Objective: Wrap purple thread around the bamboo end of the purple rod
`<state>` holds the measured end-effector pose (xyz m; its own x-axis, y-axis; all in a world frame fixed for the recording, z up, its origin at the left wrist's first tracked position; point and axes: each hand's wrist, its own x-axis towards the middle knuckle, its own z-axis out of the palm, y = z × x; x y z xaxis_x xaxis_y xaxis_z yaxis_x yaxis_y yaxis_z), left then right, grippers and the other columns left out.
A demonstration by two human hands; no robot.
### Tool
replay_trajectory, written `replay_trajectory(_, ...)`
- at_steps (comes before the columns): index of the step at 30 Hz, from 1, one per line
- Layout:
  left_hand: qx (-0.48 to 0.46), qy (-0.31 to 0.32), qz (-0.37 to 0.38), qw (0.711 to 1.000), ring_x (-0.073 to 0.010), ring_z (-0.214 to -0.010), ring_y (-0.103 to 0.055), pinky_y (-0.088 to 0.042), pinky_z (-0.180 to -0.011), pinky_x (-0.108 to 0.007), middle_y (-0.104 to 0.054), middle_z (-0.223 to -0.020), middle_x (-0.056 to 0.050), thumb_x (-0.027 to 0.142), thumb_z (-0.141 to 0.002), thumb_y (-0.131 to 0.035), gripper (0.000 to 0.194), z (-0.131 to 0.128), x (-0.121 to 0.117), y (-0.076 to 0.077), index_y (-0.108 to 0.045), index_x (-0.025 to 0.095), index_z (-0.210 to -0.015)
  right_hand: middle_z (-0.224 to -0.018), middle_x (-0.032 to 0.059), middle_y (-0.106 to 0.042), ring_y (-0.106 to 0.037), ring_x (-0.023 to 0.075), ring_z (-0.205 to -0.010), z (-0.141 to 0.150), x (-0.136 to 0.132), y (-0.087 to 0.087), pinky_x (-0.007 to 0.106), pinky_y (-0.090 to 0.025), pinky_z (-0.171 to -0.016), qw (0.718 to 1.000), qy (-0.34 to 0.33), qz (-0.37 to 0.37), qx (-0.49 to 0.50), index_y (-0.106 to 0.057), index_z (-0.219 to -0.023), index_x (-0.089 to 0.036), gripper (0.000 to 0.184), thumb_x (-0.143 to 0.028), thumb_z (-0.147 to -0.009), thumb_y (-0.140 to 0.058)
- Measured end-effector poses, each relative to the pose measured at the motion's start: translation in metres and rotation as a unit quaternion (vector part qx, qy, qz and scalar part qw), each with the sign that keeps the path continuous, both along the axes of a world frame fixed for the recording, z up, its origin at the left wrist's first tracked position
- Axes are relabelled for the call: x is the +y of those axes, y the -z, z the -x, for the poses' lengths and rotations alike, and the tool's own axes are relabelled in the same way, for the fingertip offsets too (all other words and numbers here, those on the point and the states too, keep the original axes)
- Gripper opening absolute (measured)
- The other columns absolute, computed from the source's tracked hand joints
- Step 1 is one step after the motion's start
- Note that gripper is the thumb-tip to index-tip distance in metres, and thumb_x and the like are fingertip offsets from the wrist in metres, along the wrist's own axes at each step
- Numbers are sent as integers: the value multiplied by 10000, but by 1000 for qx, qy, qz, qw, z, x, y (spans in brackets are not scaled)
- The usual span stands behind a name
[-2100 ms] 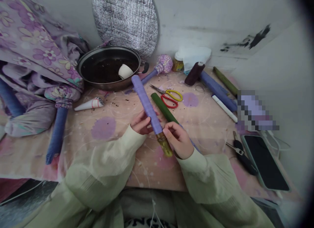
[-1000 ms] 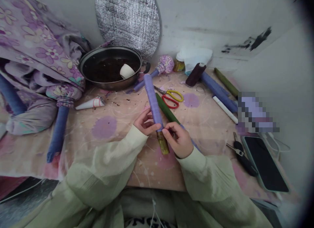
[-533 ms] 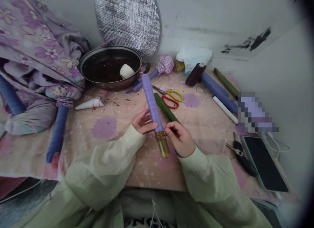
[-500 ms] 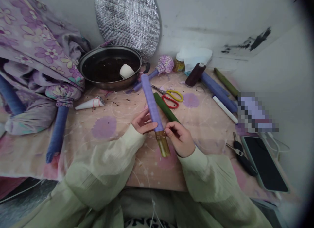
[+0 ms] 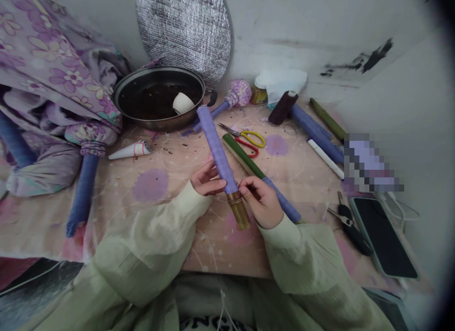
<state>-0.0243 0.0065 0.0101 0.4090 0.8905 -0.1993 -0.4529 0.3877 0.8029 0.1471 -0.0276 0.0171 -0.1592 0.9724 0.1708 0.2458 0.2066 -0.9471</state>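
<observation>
A bamboo tube wrapped in purple material slants up and away from me, its bare brown-green end toward me. My left hand holds the wrapped part from the left, thumb across its front. My right hand is closed in a pinch at the wrap's lower edge; what sits between its fingertips is too small to make out. Behind the tube lies a green bamboo piece with a pale side and a blue-wrapped end, partly behind my right hand. Red-and-yellow-handled scissors lie just beyond.
A dark pan holding a white cup stands at the back. Leftward are a white cone and a blue-handled cloth bundle. Rightward lie a dark thread spool, a white stick, keys and a phone.
The wrapped tube's top has tipped slightly left while both hands stay nearly in place. The green bamboo piece behind has shifted, now showing its pale side and more of its blue end.
</observation>
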Motion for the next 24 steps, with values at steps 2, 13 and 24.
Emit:
replay_trajectory(2, -5, 9, 4, 1000, -213, -862, -654, -519, -805, -363, -637, -1027, -43, 177, -603, -765, 647, 0, 0, -2, -516, 256, -1195, -675, 0, -549, -510, 130, -612, 0, 0, 0, 271, -424, -587, 1000, -3, 4, 12, -514, -770, -201, 152, -329, -850, -493)
replay_trajectory(13, -8, 30, -56, 998, -211, -937, -639, -499, -840, -346, -636, -1080, -49, 178, -665, -726, 584, 3, 0, 1, -511, 270, -1199, -663, -6, -533, -520, 124, -606, 2, 3, -3, 254, -440, -566, 988, -56, 80, 116, -470, -719, -208, 321, -514, -789, -539)
replay_trajectory(24, 82, -7, -149, 985, -141, -812, -609, -518, -726, -248, -615, -1007, -60, 215, -599, -778, 710, -5, 4, 17, -469, 193, -1239, -679, -7, -557, -532, 116, -606, 6, -4, 3, 253, -431, -583, 1000, 11, -14, -12, -498, -781, -200, 95, -273, -840, -510)
